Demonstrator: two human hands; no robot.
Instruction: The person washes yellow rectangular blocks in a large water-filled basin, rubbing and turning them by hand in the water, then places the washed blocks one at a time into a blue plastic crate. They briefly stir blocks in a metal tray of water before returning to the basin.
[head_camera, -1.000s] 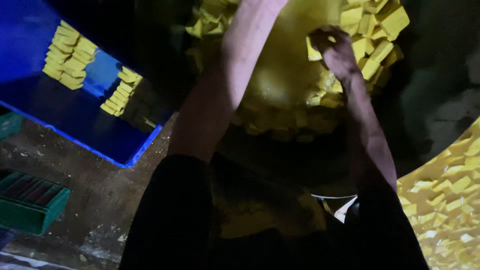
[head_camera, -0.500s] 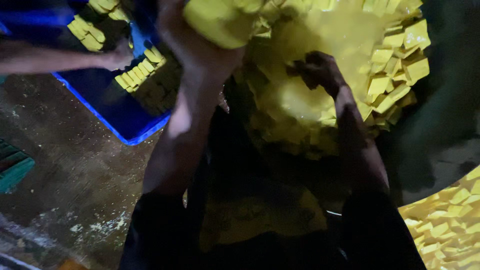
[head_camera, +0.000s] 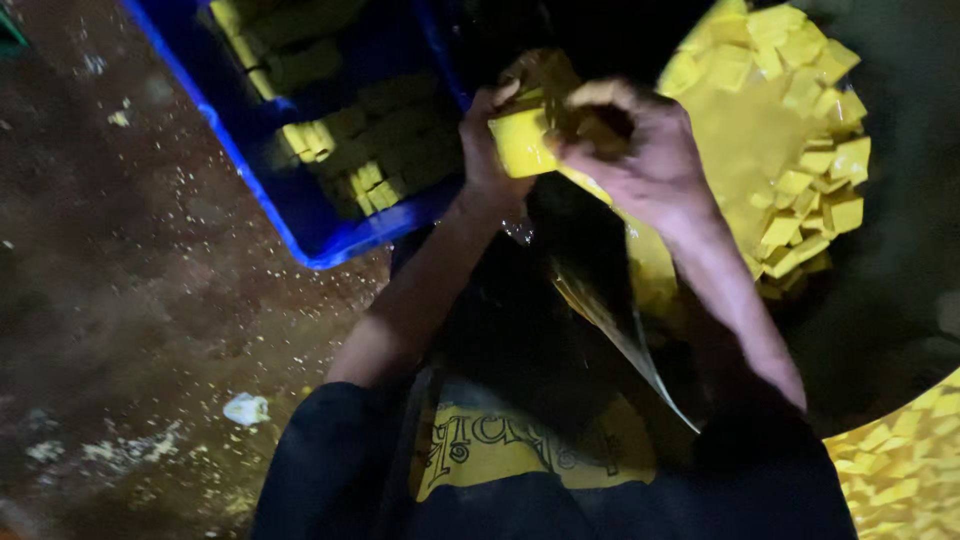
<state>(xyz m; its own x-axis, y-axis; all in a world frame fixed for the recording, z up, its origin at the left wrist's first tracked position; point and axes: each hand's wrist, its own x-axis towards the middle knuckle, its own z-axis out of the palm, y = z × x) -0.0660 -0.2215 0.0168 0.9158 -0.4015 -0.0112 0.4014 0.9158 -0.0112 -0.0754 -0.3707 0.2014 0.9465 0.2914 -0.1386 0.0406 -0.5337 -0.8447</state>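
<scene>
Above the person's lap, near the middle of the view, both hands meet on one yellow block (head_camera: 522, 142). Left hand (head_camera: 492, 150) has its fingers curled close around the block from the left side, with the fingertips on its top edge. Right hand (head_camera: 640, 150) is bent over the block from the right; its fingers (head_camera: 600, 95) are folded tight, almost like a fist, and the thumb presses on the right edge of the block. Whether the right hand holds something more inside, I cannot tell, because it is dark between the fingers.

Below the hands a clear plastic sheet (head_camera: 620, 330) hangs down across the lap, shiny at its edge.

Far left, a blue crate (head_camera: 300, 235) stands on the dirty floor (head_camera: 130, 300). Inside it, rows of yellow blocks (head_camera: 340, 160) lie packed side by side, on edge, partly in shadow.

Far right, a round yellow basin (head_camera: 745, 150) holds a loose pile of blocks (head_camera: 810, 190), lying at all angles, mostly along its right rim. At the near right corner, another heap (head_camera: 900, 470) of the same yellow pieces shows.

On the floor near left lies a small white scrap (head_camera: 245, 408), with pale crumbs scattered around it.
</scene>
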